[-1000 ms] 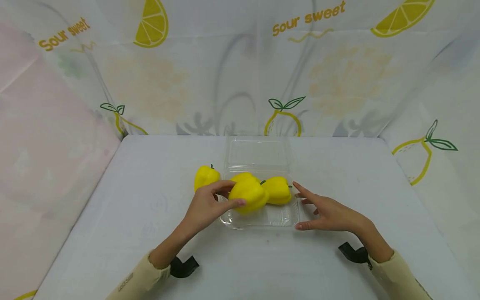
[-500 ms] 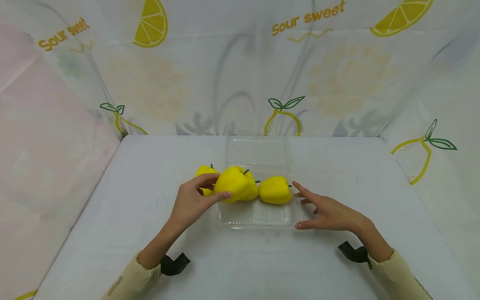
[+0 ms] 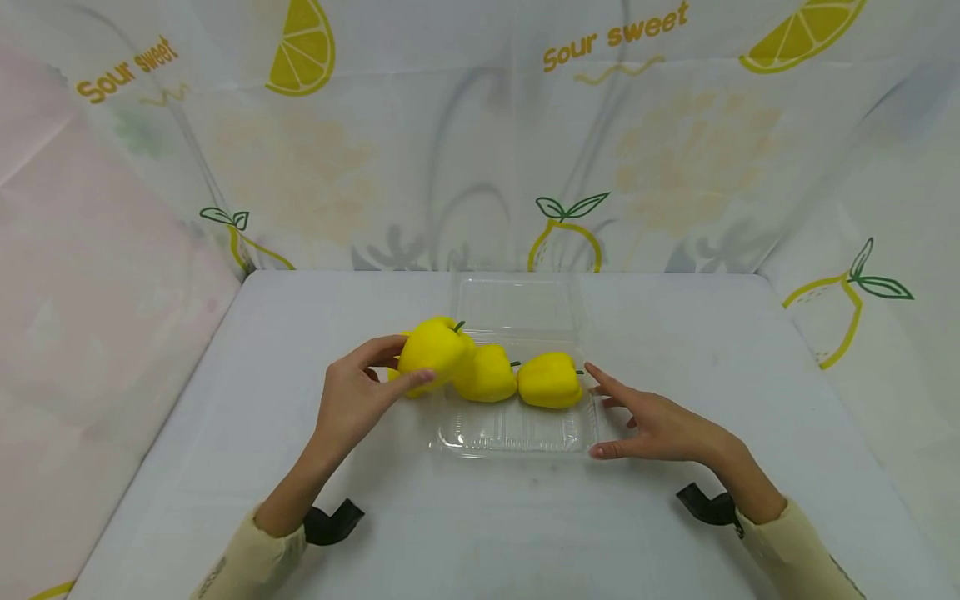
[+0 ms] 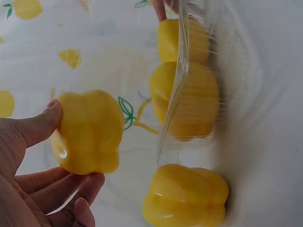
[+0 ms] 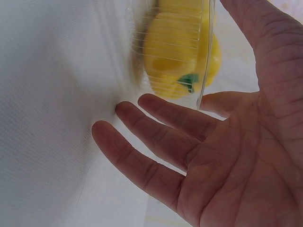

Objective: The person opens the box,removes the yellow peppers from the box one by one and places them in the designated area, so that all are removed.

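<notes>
Pinched between thumb and fingers of my left hand (image 3: 360, 387) is a yellow bell pepper (image 3: 433, 354) with a dark green stem, raised above the table by the container's left side. Two more yellow peppers lie side by side in the clear plastic container (image 3: 517, 433): a left one (image 3: 486, 373) and a right one (image 3: 550, 381). Another pepper (image 4: 185, 196) sits on the table outside the container, mostly hidden behind the held one in the head view. My right hand (image 3: 660, 427) rests at the container's right edge, fingers spread and relaxed, holding nothing.
The container's clear lid (image 3: 517, 304) is folded back, away from me. A white table (image 3: 480, 525) spreads around it. Behind stands a white cloth backdrop (image 3: 420, 150) printed with lemons. Black straps (image 3: 333, 523) sit at both wrists.
My left hand has carried its pepper up and leftward from over the container, uncovering the left pepper inside. The right hand and the container have stayed in place.
</notes>
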`<action>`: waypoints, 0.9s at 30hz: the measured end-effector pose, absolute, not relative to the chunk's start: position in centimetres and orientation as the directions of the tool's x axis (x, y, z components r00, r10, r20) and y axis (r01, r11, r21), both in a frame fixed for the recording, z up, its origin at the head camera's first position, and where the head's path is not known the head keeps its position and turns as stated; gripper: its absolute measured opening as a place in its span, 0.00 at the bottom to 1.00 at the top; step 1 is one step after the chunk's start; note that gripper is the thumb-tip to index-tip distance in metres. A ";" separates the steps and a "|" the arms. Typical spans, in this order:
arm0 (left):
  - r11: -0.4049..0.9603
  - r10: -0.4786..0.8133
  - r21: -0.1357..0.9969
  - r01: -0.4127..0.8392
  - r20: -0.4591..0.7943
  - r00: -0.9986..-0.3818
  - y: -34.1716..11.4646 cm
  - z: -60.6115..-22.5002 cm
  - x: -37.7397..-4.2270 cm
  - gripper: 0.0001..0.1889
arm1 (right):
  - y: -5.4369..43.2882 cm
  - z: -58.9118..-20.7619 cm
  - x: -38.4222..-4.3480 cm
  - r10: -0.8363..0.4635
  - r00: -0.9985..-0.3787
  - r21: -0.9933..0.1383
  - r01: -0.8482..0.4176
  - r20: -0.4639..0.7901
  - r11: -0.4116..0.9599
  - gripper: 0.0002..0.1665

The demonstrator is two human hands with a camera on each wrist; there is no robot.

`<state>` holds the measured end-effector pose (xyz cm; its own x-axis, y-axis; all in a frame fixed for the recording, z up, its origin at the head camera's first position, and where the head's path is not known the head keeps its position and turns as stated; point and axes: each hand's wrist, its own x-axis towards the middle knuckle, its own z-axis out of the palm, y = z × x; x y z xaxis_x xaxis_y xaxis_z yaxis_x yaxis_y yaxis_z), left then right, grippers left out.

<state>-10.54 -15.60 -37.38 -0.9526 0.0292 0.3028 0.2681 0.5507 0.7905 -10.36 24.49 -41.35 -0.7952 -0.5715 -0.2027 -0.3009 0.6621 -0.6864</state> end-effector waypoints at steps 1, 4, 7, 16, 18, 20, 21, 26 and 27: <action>0.554 0.019 0.790 0.263 0.303 -0.953 -15.7 -37.4 -10.6 0.27 | 24.5 -41.4 -10.4 -0.571 -0.795 -0.686 -0.301 -0.203 0.663 0.67; 0.571 -0.005 0.783 0.248 0.305 -0.952 -16.1 -37.4 -10.6 0.27 | 24.5 -41.4 -10.4 -0.571 -0.795 -0.685 -0.299 -0.205 0.664 0.67; 0.584 -0.026 0.778 0.230 0.301 -0.953 -16.4 -37.4 -10.6 0.27 | 24.5 -41.4 -10.4 -0.570 -0.795 -0.687 -0.296 -0.207 0.663 0.67; 0.588 -0.090 0.786 0.189 0.296 -0.951 -17.7 -37.3 -10.8 0.26 | 24.5 -41.4 -10.3 -0.569 -0.798 -0.689 -0.299 -0.200 0.660 0.67; 0.592 -0.106 0.787 0.175 0.291 -0.951 -18.0 -37.2 -10.8 0.26 | 24.5 -41.4 -10.3 -0.568 -0.798 -0.689 -0.296 -0.201 0.661 0.67; 0.597 -0.123 0.786 0.159 0.286 -0.950 -18.3 -37.1 -10.8 0.26 | 24.5 -41.4 -10.3 -0.566 -0.798 -0.688 -0.293 -0.205 0.663 0.67; 0.601 -0.129 0.784 0.153 0.285 -0.950 -18.4 -37.1 -10.8 0.26 | 24.5 -41.4 -10.3 -0.566 -0.798 -0.688 -0.293 -0.206 0.664 0.67; 0.608 -0.157 0.782 0.139 0.290 -0.944 -19.0 -37.1 -10.8 0.25 | 24.5 -41.5 -10.4 -0.564 -0.799 -0.685 -0.292 -0.208 0.668 0.67; 0.606 -0.161 0.783 0.139 0.292 -0.943 -19.2 -37.1 -10.8 0.25 | 24.5 -41.5 -10.4 -0.564 -0.799 -0.685 -0.292 -0.209 0.668 0.67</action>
